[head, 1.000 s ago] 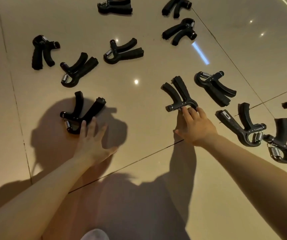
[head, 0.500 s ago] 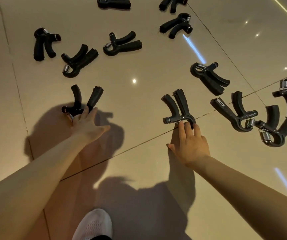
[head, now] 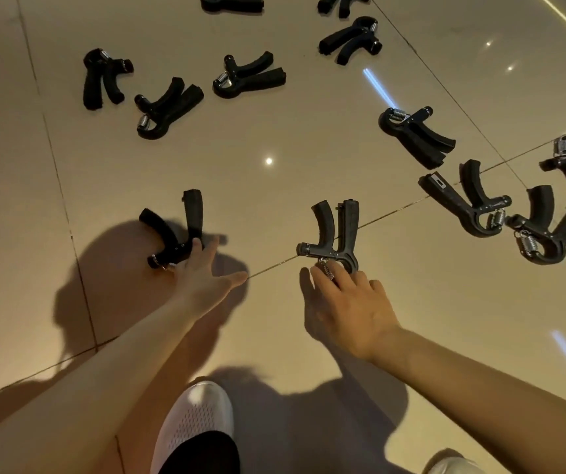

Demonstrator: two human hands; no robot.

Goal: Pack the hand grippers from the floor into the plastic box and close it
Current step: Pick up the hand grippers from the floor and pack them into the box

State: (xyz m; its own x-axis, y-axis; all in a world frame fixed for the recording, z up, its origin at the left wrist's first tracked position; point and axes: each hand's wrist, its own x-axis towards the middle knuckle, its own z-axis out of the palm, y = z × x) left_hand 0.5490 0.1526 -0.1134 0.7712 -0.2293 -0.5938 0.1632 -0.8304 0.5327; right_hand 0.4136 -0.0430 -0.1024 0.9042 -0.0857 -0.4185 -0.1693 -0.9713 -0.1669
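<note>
Several black hand grippers lie scattered on the glossy beige tiled floor (head: 274, 131). My left hand (head: 203, 275) grips the spring end of one hand gripper (head: 191, 217), whose handles point away from me; my thumb sticks out to the right. My right hand (head: 349, 302) holds the base of a second hand gripper (head: 338, 230) with its fingertips around the spring, and this gripper lies across a tile joint. The plastic box is out of view.
Loose grippers lie at the far left (head: 103, 77), (head: 168, 107), in the far middle (head: 247, 75), (head: 349, 39) and on the right (head: 414, 136), (head: 466, 200), (head: 548, 227). My white shoe (head: 199, 425) is at the bottom centre.
Both hands have drawn their grippers toward me across the floor. The right one crossed the tile joint and turned upright; the left one rotated too.
</note>
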